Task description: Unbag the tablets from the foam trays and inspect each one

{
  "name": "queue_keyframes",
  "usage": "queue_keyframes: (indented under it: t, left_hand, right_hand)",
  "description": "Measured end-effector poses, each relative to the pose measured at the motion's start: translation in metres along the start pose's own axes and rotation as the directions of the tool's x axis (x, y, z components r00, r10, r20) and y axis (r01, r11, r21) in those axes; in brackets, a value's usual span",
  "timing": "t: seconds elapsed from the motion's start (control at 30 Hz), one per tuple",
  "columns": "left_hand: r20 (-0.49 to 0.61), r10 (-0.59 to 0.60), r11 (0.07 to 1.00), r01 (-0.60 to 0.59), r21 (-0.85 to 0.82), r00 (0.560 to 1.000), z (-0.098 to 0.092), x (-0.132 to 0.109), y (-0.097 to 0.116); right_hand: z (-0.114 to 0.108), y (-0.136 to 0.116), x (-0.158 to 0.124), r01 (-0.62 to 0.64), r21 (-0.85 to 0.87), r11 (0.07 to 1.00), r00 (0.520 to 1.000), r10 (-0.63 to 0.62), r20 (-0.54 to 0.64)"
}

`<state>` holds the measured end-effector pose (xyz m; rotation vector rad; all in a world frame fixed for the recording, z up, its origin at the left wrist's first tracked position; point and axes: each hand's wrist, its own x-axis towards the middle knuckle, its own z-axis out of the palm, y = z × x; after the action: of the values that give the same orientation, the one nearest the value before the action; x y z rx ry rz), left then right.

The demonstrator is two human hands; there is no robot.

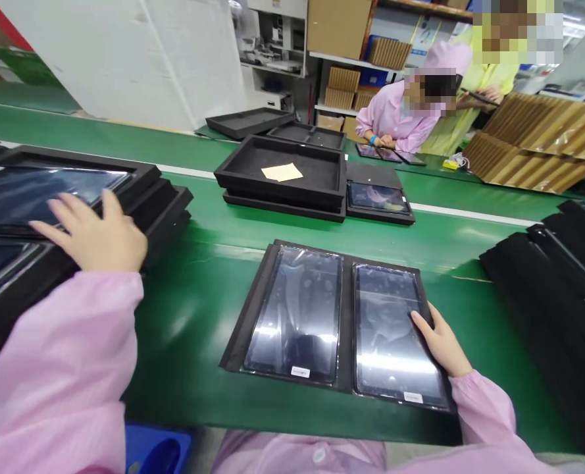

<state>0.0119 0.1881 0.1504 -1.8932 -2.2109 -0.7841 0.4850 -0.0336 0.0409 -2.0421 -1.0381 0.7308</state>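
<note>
My left hand [97,230] has its fingers spread over a dark glossy screen panel [40,191] in a black foam tray at the left. Whether the fingertips touch the panel is hard to tell. In front of me, a flat black foam sheet [347,329] bears two screen panels side by side, the left one [297,309] and the right one [395,329], each with a small white label at its near edge. My right hand [437,336] rests on the right panel's outer edge, thumb on the glass and fingers at the side, partly hidden.
Black trays [282,174] with yellow paper [282,172] stand on the green table, beside a smaller tray with a panel [378,197]. Black foam pieces [543,296] are stacked at the right. Two people are across the table, near cardboard dividers [543,145].
</note>
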Motion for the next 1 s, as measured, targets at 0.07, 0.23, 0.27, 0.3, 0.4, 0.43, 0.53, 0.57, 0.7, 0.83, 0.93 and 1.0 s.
queue_keyframes:
  t: [0.07,0.23,0.27,0.3,0.4,0.43,0.53,0.57,0.7,0.83,0.93,1.0]
  left_hand:
    - [0.122,0.063,0.982,-0.04,-0.183,0.991,0.012,-0.05,0.013]
    - [0.611,0.154,0.778,0.286,-0.559,0.776,0.045,-0.166,0.019]
    - [0.625,0.137,0.751,0.331,-0.571,0.768,0.048,-0.181,0.015]
    - [0.641,0.135,0.728,0.363,-0.581,0.755,0.05,-0.193,0.01]
    - [0.623,0.108,0.734,0.361,-0.576,0.775,0.051,-0.221,-0.009]
    - [0.605,0.092,0.742,0.35,-0.571,0.791,0.051,-0.23,-0.016]
    - [0.539,0.05,0.764,0.316,-0.563,0.841,0.052,-0.254,-0.035]
    - [0.526,0.047,0.765,0.308,-0.566,0.849,0.052,-0.259,-0.039]
    - [0.559,0.057,0.751,0.333,-0.57,0.828,0.046,-0.26,-0.04]
    - [0.652,0.081,0.716,0.411,-0.564,0.754,0.036,-0.247,-0.035]
    - [0.686,0.083,0.678,0.463,-0.57,0.723,0.034,-0.245,-0.034]
    - [0.69,0.095,0.672,0.464,-0.576,0.718,0.035,-0.246,-0.036]
  right_hand:
    - [0.0,-0.001,0.0,0.0,0.023,1.0,1.0,0.0,0.017]
    - [0.0,-0.002,-0.001,-0.009,0.031,0.999,0.999,0.008,0.033]
    - [0.001,-0.002,-0.002,-0.011,0.03,0.999,1.0,0.01,0.028]
    - [0.002,-0.003,-0.003,-0.012,0.027,1.0,1.0,0.012,0.026]
    - [0.004,-0.006,-0.011,-0.001,0.013,1.0,0.999,0.0,0.054]
    - [0.002,-0.006,-0.014,0.003,0.003,1.0,0.997,-0.003,0.081]
    - [-0.006,-0.009,-0.014,0.025,-0.102,0.994,0.989,-0.01,0.148]
    - [-0.009,-0.012,-0.01,0.06,-0.172,0.983,0.992,-0.039,0.121]
    - [0.005,-0.051,0.018,0.347,-0.479,0.806,0.922,-0.386,0.018]
    - [0.071,-0.109,0.04,0.641,-0.465,0.61,0.765,-0.552,0.332]
    - [0.118,-0.134,0.044,0.672,-0.472,0.571,0.738,-0.574,0.356]
    - [0.134,-0.137,0.045,0.67,-0.448,0.592,0.741,-0.568,0.357]
